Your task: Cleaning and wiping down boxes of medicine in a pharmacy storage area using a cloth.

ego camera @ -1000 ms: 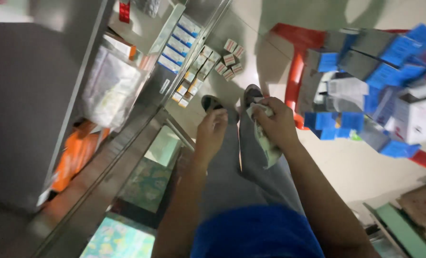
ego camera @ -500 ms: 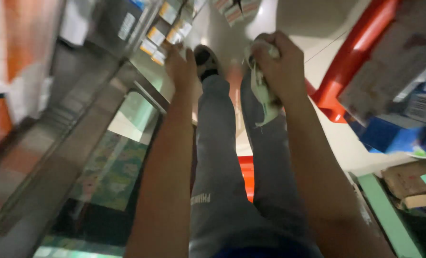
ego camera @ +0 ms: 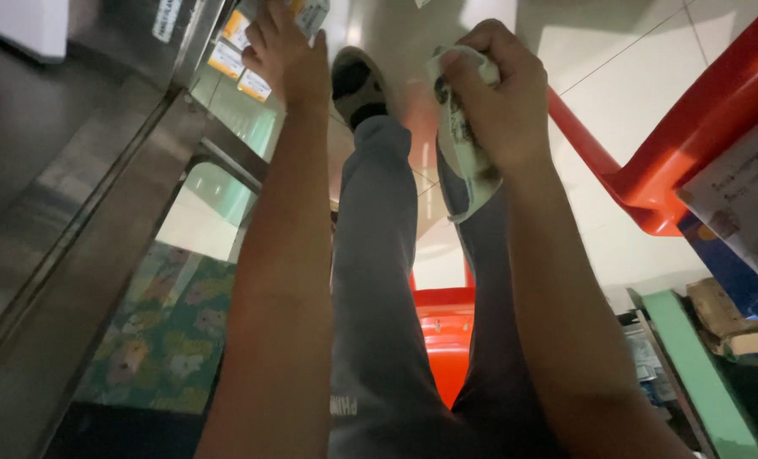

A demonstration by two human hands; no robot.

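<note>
Crumpled cloth clenched inside right hand fingers, left hand fingers spread on small box

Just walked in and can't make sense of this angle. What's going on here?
A person is looking down past their own grey-trousered legs at a tiled floor. The right hand has its grip closed on a crumpled white cloth or wrapper; which one is unclear. The left hand reaches toward small boxes by a metal-framed glass cabinet and touches one at the top edge. A red plastic stool stands on the right.
</note>
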